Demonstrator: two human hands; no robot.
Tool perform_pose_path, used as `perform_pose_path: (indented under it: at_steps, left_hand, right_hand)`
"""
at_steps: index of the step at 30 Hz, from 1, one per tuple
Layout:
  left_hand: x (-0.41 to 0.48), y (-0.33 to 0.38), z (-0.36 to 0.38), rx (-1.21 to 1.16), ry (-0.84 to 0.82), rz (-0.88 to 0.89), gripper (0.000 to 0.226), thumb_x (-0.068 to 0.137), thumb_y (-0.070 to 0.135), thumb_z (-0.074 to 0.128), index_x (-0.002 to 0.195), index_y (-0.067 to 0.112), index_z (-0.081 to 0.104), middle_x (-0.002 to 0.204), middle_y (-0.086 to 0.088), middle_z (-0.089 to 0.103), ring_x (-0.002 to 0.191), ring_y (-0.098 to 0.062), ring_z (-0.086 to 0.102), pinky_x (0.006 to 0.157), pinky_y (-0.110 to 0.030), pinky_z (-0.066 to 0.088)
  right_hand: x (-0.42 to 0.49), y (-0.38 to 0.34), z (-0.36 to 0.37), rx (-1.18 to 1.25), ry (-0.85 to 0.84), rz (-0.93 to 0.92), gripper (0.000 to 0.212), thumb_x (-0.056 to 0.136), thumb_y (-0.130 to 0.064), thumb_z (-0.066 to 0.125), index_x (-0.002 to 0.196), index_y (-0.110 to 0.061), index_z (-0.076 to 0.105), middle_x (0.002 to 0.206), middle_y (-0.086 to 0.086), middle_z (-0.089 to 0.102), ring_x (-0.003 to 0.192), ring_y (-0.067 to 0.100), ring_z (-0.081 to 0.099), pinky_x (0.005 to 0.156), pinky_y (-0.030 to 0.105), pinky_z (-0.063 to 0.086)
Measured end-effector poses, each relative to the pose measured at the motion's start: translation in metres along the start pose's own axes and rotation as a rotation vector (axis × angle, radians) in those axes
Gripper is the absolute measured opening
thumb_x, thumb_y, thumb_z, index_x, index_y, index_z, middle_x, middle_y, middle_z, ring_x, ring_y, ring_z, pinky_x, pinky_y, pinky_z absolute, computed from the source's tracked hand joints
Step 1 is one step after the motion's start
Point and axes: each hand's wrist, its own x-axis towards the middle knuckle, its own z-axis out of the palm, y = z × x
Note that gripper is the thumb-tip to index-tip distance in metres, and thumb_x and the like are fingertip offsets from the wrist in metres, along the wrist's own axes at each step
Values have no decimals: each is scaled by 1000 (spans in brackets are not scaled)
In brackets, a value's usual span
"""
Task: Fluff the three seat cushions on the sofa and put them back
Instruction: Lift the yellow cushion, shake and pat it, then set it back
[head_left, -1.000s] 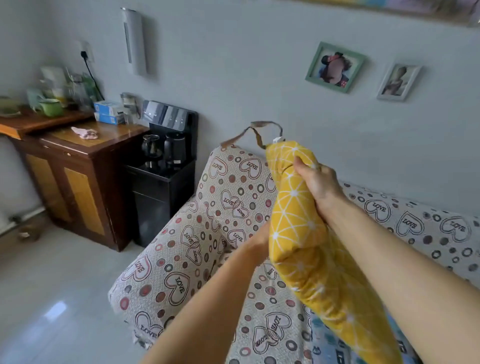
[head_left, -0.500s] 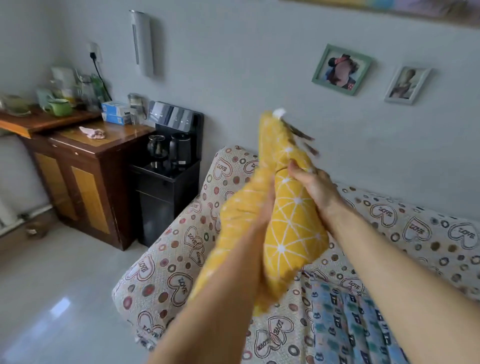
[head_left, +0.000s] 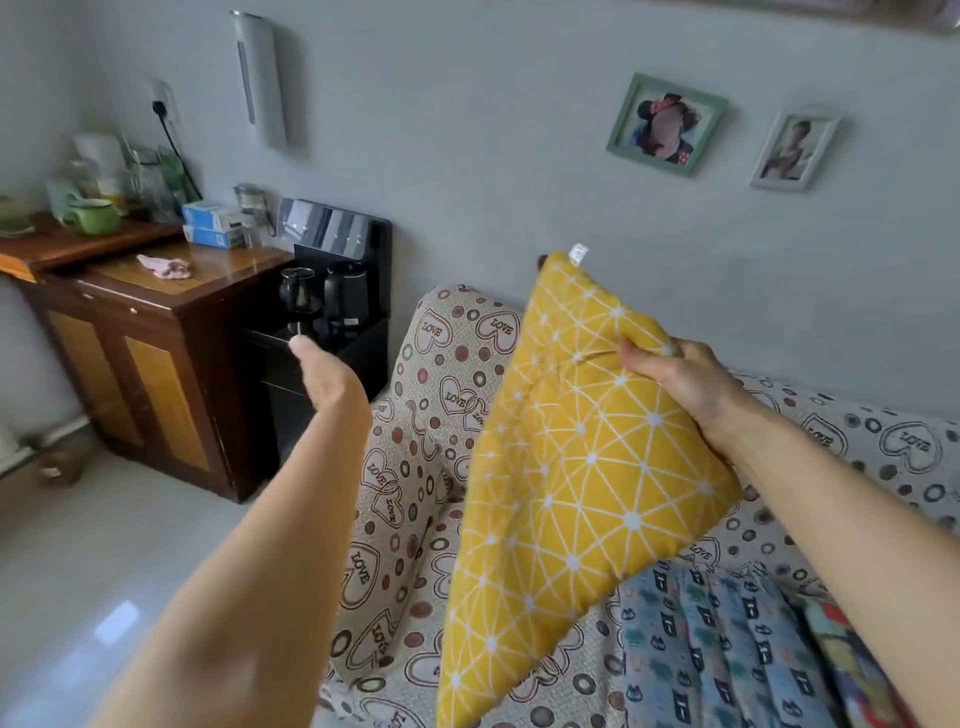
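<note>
Above the sofa (head_left: 415, 467) I held the yellow cushion (head_left: 576, 467) tilted, my right hand (head_left: 670, 374) pinching its three-o'clock edge; my left hand (head_left: 324, 376), flat and empty at nine o'clock, seemed drawn back to pat it.

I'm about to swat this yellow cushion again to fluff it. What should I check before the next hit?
1. Right hand has a grip on the yellow cushion: ok, fingers pinch its upper edge.
2. Left hand free to strike: ok, open and apart from the cushion.
3. Cushion lifted off the sofa: ok, it hangs tilted above the seat.
4. Swing path clear of the kettles on the black stand: cannot tell, the left hand appears near them.
5. Blue cushion in place on the seat: ok.
6. Third cushion in place: cannot tell, only a colourful edge shows.
</note>
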Motion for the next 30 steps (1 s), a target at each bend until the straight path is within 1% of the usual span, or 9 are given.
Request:
perform_pose_path:
  at_steps: [1, 5, 7, 11, 18, 21, 23, 26, 30]
  left_hand:
    - [-16, -2, 9, 33, 74, -1, 55, 99, 46, 17, 137, 16, 43, 141, -7, 48, 126, -26, 48, 104, -39, 33]
    - [-106, -45, 76, -158, -832, -82, 62, 104, 39, 14, 139, -8, 37, 100, -17, 68, 75, -14, 65, 65, -23, 53]
    - [-106, -57, 78, -73, -913, -131, 72, 100, 49, 8, 138, -4, 40, 87, -6, 67, 74, -14, 57, 65, -23, 48]
    - [-57, -56, 37, -29, -699, -177, 76, 93, 66, 6, 138, 21, 46, 130, 0, 60, 122, -21, 51, 107, -44, 30]
    - [-20, -22, 1, -166, -305, -92, 68, 94, 62, 18, 141, 21, 43, 144, 2, 47, 131, -18, 43, 111, -44, 25]
    - [-38, -8, 17, -164, 24, 9, 59, 96, 50, 21, 132, 13, 50, 136, -10, 52, 127, -29, 46, 106, -38, 30]
    - [-60, -12, 36, -131, -134, -19, 61, 96, 53, 19, 130, 16, 53, 132, -11, 56, 121, -30, 49, 104, -37, 30]
    - [-88, -21, 62, -113, -650, -78, 71, 92, 67, 10, 132, 26, 53, 128, -1, 61, 119, -20, 52, 101, -37, 30]
    - [-63, -21, 39, -95, -594, -23, 72, 94, 64, 8, 137, 24, 50, 129, 1, 61, 122, -18, 52, 104, -43, 30]
  right_hand:
    - [-1, -4, 11, 11, -47, -4, 18, 84, -26, 70, 100, -17, 71, 94, -1, 74, 79, 11, 71, 69, 23, 54]
    - [-5, -12, 70, 44, -208, 26, 13, 84, -23, 71, 86, -10, 70, 77, 7, 69, 64, 19, 65, 68, 29, 53]
    - [-1, -11, 70, 80, -127, 14, 10, 84, -21, 71, 78, -12, 69, 70, 2, 67, 57, 14, 62, 65, 28, 52]
    - [10, 1, 26, 44, 75, 28, 11, 84, -22, 71, 81, -13, 67, 76, 4, 68, 62, 16, 64, 74, 33, 54]
    - [4, 14, -9, -15, 141, 62, 18, 83, -23, 72, 99, -15, 68, 97, 8, 70, 85, 24, 67, 82, 31, 52]
    - [-4, 7, 17, -39, -16, 52, 14, 85, -20, 69, 98, -15, 69, 91, 2, 72, 73, 12, 68, 66, 20, 54]
    - [-10, 4, 41, -21, -138, 61, 12, 87, -17, 67, 95, -9, 70, 77, 0, 74, 61, 9, 68, 65, 22, 53]
    - [-11, -2, 32, 4, -45, 44, 10, 88, -18, 65, 85, -9, 68, 55, -6, 69, 46, 2, 63, 53, 16, 49]
    - [-5, 9, -17, 27, 173, 102, 16, 87, -27, 68, 90, -11, 68, 79, 4, 69, 51, 8, 66, 55, 22, 51]
